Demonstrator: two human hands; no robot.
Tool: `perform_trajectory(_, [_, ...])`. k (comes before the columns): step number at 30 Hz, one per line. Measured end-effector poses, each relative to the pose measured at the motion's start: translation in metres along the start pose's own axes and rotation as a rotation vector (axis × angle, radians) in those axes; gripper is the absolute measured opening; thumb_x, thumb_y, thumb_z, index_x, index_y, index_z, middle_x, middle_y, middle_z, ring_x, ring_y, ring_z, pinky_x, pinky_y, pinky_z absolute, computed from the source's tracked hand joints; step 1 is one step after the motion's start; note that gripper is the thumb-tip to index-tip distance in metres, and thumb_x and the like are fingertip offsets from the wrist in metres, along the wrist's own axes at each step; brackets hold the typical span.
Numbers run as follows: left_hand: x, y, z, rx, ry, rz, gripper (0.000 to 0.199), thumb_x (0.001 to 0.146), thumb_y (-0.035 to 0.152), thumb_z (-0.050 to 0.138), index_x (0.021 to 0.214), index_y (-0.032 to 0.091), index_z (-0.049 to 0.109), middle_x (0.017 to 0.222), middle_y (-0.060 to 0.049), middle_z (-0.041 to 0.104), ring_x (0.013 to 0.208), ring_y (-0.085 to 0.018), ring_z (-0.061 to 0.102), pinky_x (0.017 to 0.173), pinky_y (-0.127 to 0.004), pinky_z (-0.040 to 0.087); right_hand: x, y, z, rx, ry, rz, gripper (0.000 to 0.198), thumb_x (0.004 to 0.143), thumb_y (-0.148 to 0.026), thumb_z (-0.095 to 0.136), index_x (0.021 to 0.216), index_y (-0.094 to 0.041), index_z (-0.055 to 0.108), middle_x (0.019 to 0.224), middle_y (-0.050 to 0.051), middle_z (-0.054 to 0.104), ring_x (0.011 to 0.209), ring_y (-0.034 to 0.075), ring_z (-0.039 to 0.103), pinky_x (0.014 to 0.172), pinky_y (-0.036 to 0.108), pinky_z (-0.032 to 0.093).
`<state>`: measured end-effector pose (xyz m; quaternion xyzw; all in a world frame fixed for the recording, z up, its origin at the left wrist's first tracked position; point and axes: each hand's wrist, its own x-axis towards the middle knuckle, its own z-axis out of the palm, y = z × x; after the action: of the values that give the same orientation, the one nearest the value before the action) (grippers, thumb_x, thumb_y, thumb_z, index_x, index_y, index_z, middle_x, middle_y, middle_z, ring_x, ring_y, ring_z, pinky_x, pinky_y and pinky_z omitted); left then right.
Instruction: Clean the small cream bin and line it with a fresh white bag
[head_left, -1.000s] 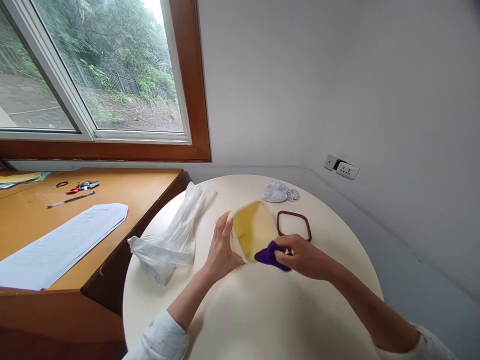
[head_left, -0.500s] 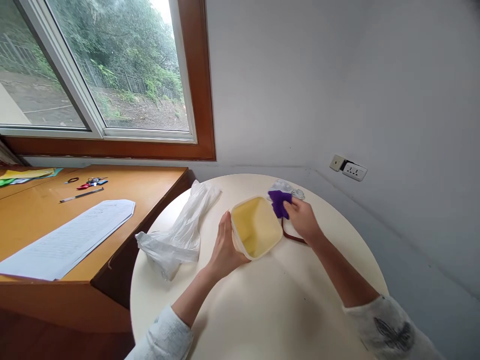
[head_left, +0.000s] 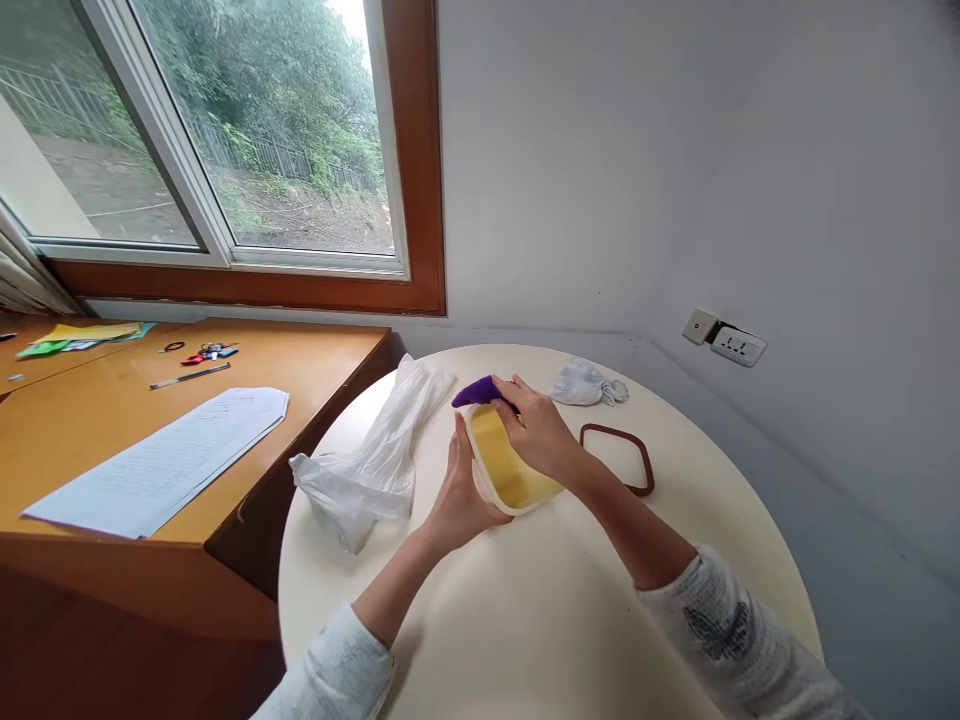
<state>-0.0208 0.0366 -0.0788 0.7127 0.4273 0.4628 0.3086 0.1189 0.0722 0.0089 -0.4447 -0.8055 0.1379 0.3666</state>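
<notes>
right hand (head_left: 536, 430): clamped on bunched purple cloth (head_left: 474, 391), now at container's far rim; last frame, right of it
left hand (head_left: 461, 500): clamped on container's left side, same as before
container (head_left: 501, 462): square, cream plastic, yellow-looking inside, mouth up, over round cream tabletop (head_left: 540, 610)
room: white plastic bag (head_left: 379, 465) left, red-brown squarish ring (head_left: 637, 440) right; near edge well apart

A cloth (head_left: 475, 391) is showing purple by the yellow container (head_left: 495, 455). Right of it, a frame (head_left: 615, 431) is showing reddish-brown.
</notes>
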Motion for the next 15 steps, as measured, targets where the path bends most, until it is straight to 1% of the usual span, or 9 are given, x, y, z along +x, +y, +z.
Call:
perform_trajectory(2, [0.001, 0.002, -0.001, -0.028, 0.0, 0.004, 0.134, 0.05, 0.014, 0.076, 0.135, 0.037, -0.025, 0.149, -0.009, 0.001, 0.137, -0.032, 0.005, 0.103, -0.053, 0.029, -0.003, -0.005, 0.001, 0.053, -0.024, -0.008, 0.038, 0.09, -0.025, 0.034, 0.123, -0.021, 0.051, 0.126, 0.005, 0.055, 0.128, 0.025, 0.036, 0.099, 0.042, 0.036])
perform_trajectory(3, [0.002, 0.003, -0.002, -0.039, 0.004, 0.013, 0.132, 0.05, 0.015, 0.076, 0.137, 0.035, -0.021, 0.149, -0.01, 0.006, 0.136, -0.032, 0.01, 0.103, -0.052, 0.03, -0.005, -0.007, 0.001, 0.087, -0.046, -0.027, 0.037, 0.09, -0.025, 0.035, 0.123, -0.021, 0.051, 0.124, 0.005, 0.057, 0.127, 0.024, 0.037, 0.099, 0.042, 0.036])
perform_trajectory(4, [0.004, 0.004, -0.002, -0.043, 0.013, 0.02, 0.128, 0.052, 0.017, 0.076, 0.139, 0.032, -0.016, 0.147, -0.011, 0.013, 0.135, -0.032, 0.016, 0.103, -0.05, 0.031, -0.007, -0.01, 0.002, 0.122, -0.08, -0.058, 0.036, 0.089, -0.024, 0.036, 0.121, -0.022, 0.052, 0.122, 0.004, 0.058, 0.126, 0.023, 0.039, 0.1, 0.041, 0.036])
perform_trajectory(6, [0.007, 0.004, -0.003, -0.028, 0.034, 0.015, 0.116, 0.054, 0.019, 0.075, 0.141, 0.027, 0.0, 0.141, -0.012, 0.029, 0.131, -0.032, 0.028, 0.103, -0.047, 0.033, -0.012, -0.014, 0.003, 0.181, -0.154, -0.13, 0.034, 0.088, -0.021, 0.037, 0.116, -0.023, 0.056, 0.119, 0.004, 0.06, 0.122, 0.022, 0.044, 0.102, 0.041, 0.034])
perform_trajectory(8, [0.009, 0.003, -0.003, 0.002, 0.048, -0.008, 0.107, 0.054, 0.021, 0.074, 0.141, 0.025, 0.011, 0.135, -0.011, 0.039, 0.127, -0.032, 0.035, 0.104, -0.047, 0.033, -0.017, -0.018, 0.003, 0.225, -0.204, -0.187, 0.032, 0.087, -0.019, 0.038, 0.111, -0.023, 0.059, 0.113, 0.004, 0.062, 0.117, 0.02, 0.049, 0.103, 0.041, 0.033])
perform_trajectory(10, [0.009, 0.002, -0.004, -0.009, 0.052, -0.007, 0.11, 0.052, 0.022, 0.075, 0.141, 0.025, 0.01, 0.134, -0.011, 0.039, 0.126, -0.033, 0.035, 0.105, -0.048, 0.031, -0.022, -0.021, 0.001, 0.265, -0.217, -0.219, 0.029, 0.086, -0.017, 0.039, 0.106, -0.022, 0.06, 0.103, 0.003, 0.065, 0.108, 0.019, 0.054, 0.103, 0.04, 0.032])
perform_trajectory(12, [0.007, 0.0, -0.004, -0.12, 0.028, 0.016, 0.115, 0.053, 0.023, 0.075, 0.142, 0.027, 0.001, 0.134, -0.01, 0.04, 0.125, -0.031, 0.038, 0.103, -0.048, 0.034, -0.028, -0.023, -0.003, 0.301, -0.237, -0.236, 0.025, 0.084, -0.015, 0.04, 0.098, -0.021, 0.061, 0.093, 0.002, 0.065, 0.097, 0.017, 0.057, 0.101, 0.038, 0.034])
perform_trajectory(15, [0.004, -0.001, -0.006, -0.31, -0.071, 0.028, 0.117, 0.058, 0.025, 0.074, 0.141, 0.028, -0.009, 0.119, -0.007, 0.055, 0.11, -0.029, 0.053, 0.093, -0.047, 0.044, -0.037, -0.023, -0.01, 0.35, -0.291, -0.25, 0.022, 0.081, -0.011, 0.04, 0.086, -0.02, 0.06, 0.082, -0.001, 0.063, 0.082, 0.014, 0.056, 0.098, 0.036, 0.035])
